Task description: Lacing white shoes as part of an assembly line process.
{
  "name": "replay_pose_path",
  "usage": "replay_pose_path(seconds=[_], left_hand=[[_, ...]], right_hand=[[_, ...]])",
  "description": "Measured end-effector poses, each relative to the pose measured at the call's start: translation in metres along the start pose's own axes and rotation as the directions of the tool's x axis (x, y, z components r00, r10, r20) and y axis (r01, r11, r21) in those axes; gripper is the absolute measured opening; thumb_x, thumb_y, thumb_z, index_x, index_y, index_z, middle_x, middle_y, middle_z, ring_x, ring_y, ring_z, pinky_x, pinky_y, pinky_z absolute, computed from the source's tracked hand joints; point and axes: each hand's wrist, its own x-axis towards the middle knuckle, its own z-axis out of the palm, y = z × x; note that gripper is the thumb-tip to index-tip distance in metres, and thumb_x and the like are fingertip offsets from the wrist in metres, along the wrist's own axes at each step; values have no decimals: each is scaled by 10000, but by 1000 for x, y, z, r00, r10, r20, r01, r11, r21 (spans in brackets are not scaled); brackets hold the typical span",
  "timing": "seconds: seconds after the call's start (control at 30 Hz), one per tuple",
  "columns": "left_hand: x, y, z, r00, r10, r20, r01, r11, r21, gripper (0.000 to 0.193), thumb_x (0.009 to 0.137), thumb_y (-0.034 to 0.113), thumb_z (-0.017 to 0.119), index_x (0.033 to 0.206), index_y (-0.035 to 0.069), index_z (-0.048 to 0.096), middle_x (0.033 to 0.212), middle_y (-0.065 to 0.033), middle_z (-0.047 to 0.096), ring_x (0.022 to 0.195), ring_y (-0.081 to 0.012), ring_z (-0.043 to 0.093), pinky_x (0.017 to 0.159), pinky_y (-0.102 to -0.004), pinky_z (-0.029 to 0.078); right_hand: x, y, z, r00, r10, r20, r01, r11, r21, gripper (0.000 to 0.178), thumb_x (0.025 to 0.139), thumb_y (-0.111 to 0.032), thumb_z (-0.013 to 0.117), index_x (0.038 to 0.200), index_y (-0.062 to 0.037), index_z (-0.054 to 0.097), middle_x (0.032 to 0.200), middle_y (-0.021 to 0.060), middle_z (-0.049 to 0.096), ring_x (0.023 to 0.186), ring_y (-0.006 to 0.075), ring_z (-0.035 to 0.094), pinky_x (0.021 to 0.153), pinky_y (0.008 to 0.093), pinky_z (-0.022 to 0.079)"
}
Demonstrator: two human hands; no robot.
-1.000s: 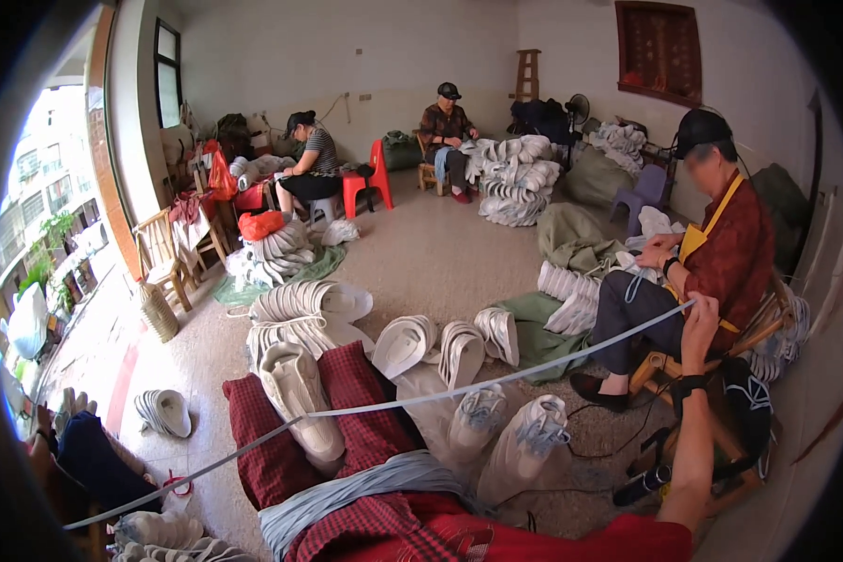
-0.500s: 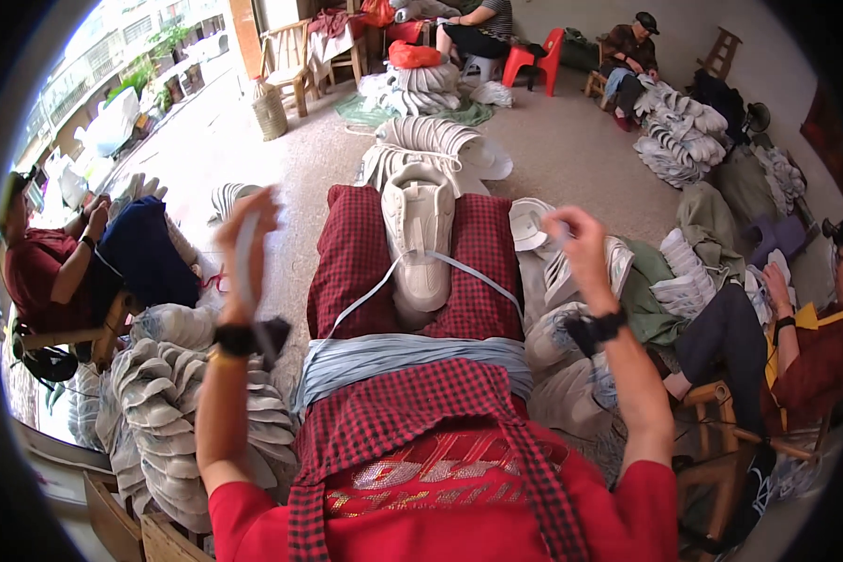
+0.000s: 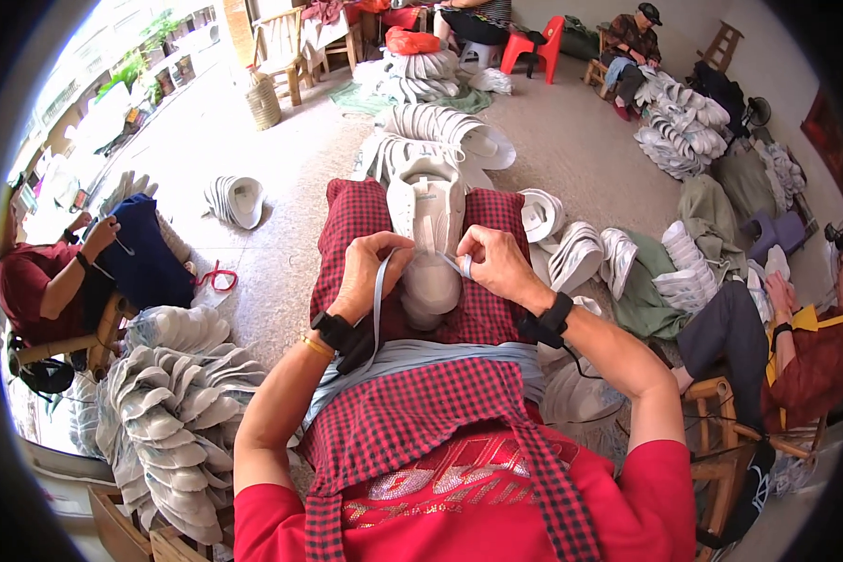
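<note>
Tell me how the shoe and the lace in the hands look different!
Shape: the shoe is chunky; the lace is a thin strip. Colour: the shoe is creamy white; the lace is pale blue-grey. Pose: the shoe lies toe toward the picture's bottom; the lace is pinched by the left hand and right hand, part dangling. Both are pale.

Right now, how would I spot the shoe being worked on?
Start at the camera wearer's red checked lap cloth. There, between the thighs, sits a single pale shoe. Unlike the white stack beyond, it has the left hand and right hand over it, pinching a bluish lace.
</note>
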Motion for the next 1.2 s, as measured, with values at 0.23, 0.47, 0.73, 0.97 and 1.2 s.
replay_pose_path(seconds=[0.23, 0.47, 0.73, 0.97, 1.2], left_hand=[[-1, 8, -1, 1000, 3, 17, -3, 1000, 25, 163, 877, 113, 715, 952, -30, 739, 800, -87, 732, 755, -89, 655, 676, -265, 532], [-14, 17, -4, 993, -108, -53, 112, 990, 86, 167, 885, 111, 685, 951, -34, 734, 777, -49, 708, 706, -70, 628, 617, -233, 503], [-26, 23, -23, 951, -299, 72, 308, 917, -253, 275, 934, 146, 666, 1098, -75, 661, 930, -127, 717, 826, -154, 700, 761, -279, 586], [-26, 32, -16, 923, -384, 35, 369, 853, -370, 330, 945, 178, 669, 1157, -72, 623, 983, -130, 709, 861, -161, 701, 796, -272, 577], [-10, 22, -11, 908, -417, 51, 342, 661, -668, 343, 939, 182, 681, 1172, -55, 598, 1029, -97, 692, 913, -174, 695, 825, -270, 571]], right_hand=[[9, 7, -5, 993, 88, 78, -85, 995, -45, 155, 769, -100, 723, 821, 27, 651, 725, 72, 689, 671, 137, 663, 635, 299, 538], [16, -4, -3, 977, 213, 19, -214, 975, 55, 181, 708, -122, 738, 823, 12, 700, 741, 120, 717, 691, 194, 699, 656, 336, 550], [3, 5, 9, 990, -7, -142, 17, 998, 66, 153, 781, -71, 737, 766, -23, 593, 677, 37, 651, 618, 92, 624, 580, 287, 508], [2, 2, 9, 992, 7, -122, 4, 996, 93, 132, 759, -58, 725, 772, -19, 599, 685, 85, 646, 635, 168, 641, 609, 317, 516], [7, 1, 15, 994, -2, -106, 6, 999, 45, 126, 734, -67, 733, 760, -15, 620, 688, 108, 672, 653, 202, 680, 628, 334, 534]])
